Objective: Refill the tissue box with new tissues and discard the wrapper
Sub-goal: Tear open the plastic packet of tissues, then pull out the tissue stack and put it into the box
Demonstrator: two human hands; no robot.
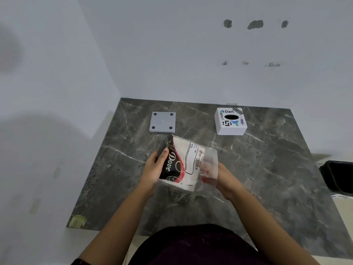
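Above the marble counter (267,169), both hands are gripping the tissue pack (183,163): left hand (152,169) clamping its black-and-red end, right hand (223,180) showing blurred through clear wrapper.

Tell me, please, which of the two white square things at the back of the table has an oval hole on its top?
The tissue box at the back right, covered in stickers. The flat plate further left shows only four small dark dots at its corners.
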